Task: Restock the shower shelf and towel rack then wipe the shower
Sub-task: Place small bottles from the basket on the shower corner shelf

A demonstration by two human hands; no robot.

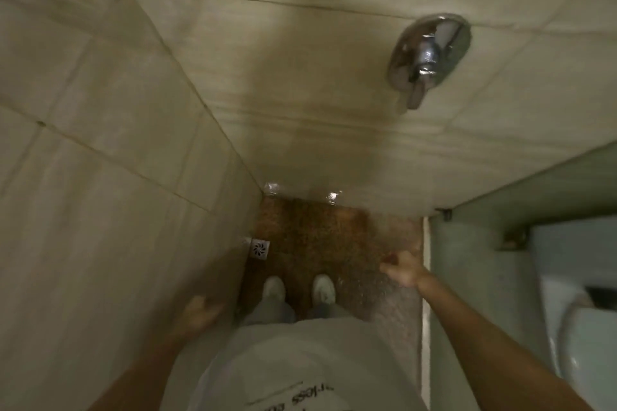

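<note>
Shirt (pixel 300 360) lettering shows "less" (upside down); left hand (pixel 200 312), right hand (pixel 402 269) empty.

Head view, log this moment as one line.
left hand: empty, blurred; right hand: empty, fingers spread; tap: on wall; drain: floor corner

Dim, blurred, perhaps motion-smeared; edges warped.

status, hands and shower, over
Left hand open, blurred; right hand open; both empty. Round chrome shower valve on beige tiled wall, untouched. Nothing blocking.
</note>
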